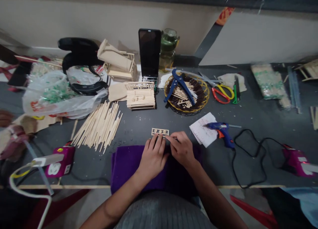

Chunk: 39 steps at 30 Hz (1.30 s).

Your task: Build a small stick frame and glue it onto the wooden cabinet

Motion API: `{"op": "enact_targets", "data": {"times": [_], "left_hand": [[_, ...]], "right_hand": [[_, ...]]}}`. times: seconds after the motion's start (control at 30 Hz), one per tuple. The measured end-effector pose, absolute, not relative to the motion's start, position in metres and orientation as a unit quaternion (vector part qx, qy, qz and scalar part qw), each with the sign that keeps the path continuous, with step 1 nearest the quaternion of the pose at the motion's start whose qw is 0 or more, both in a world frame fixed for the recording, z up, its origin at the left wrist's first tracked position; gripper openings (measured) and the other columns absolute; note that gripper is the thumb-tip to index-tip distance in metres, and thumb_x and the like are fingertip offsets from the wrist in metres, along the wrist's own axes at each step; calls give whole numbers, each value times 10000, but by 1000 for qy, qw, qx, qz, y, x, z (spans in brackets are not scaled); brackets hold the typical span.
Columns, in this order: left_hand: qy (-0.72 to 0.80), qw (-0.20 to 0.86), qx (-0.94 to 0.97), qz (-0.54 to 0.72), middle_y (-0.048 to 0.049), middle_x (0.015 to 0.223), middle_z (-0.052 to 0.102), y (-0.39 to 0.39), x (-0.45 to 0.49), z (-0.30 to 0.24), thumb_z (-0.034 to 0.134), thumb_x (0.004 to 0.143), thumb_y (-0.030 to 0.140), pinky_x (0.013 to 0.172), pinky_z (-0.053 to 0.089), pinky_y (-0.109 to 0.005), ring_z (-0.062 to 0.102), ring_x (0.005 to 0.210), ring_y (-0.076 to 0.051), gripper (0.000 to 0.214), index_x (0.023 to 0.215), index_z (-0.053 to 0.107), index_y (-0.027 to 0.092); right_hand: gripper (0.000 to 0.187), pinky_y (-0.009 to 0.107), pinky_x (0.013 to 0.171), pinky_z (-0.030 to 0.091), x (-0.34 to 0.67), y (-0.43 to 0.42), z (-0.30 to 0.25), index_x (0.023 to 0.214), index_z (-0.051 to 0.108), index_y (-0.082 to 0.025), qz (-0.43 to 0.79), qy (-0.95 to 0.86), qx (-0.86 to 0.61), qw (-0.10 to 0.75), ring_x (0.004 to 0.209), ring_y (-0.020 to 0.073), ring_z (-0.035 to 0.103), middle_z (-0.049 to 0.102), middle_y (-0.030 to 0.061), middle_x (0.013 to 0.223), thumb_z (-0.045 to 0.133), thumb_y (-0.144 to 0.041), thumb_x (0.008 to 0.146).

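Observation:
A small wooden stick frame (160, 132) with little round flower-like pieces in it lies on the dark table. My left hand (153, 154) rests palm down, its fingers stretched out and the tips at the frame's lower edge. At the frame's right end is the tip of my right hand's (183, 149) extended index finger, while the other fingers of that hand are bent. Under both hands a folded purple cloth (126, 162) covers the table's front. Behind the frame stands a miniature stick bench (140, 98) with similar small pieces on its front.
Loose wooden sticks (99, 126) lie left. A basket (206, 103) holds short sticks and a blue cutter (182, 85). Scissors (221, 94) lie beyond a blue glue gun (221, 129), with its black cord (260, 153) trailing right. A phone (149, 53) stands upright by a green bottle (169, 47).

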<state>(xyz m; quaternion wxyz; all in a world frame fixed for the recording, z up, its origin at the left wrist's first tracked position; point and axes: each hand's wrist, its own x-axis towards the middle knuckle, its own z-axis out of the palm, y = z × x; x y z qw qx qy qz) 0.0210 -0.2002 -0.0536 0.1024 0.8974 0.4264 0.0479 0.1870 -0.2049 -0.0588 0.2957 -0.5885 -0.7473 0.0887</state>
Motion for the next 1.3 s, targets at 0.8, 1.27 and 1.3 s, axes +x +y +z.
{"op": "enact_targets", "data": {"times": [0.8, 1.27, 1.3], "left_hand": [[418, 62, 903, 77, -157, 1422, 506, -195, 23, -51, 449, 943, 336, 1039, 386, -463, 435, 1326, -321, 442, 1289, 578, 92], [415, 66, 905, 70, -156, 1427, 501, -195, 24, -49, 442, 946, 344, 1041, 381, -461, 428, 1327, -324, 453, 1293, 569, 82], [416, 69, 904, 67, -153, 1430, 498, -195, 24, -49, 438, 948, 348, 1044, 378, -460, 423, 1331, -324, 456, 1295, 568, 84]], "right_hand": [[415, 421, 805, 442, 341, -250, -67, 1141, 638, -58, -12, -460, -883, 86, 884, 292, 564, 647, 204, 980, 381, -284, 906], [409, 453, 863, 465, 333, -252, -62, 1158, 563, -107, -22, -448, -853, 269, 968, 276, 542, 533, 168, 1015, 439, -370, 871], [421, 450, 862, 465, 333, -253, -61, 1161, 569, -107, -30, -437, -855, 277, 969, 275, 546, 535, 169, 1018, 453, -379, 861]]}}
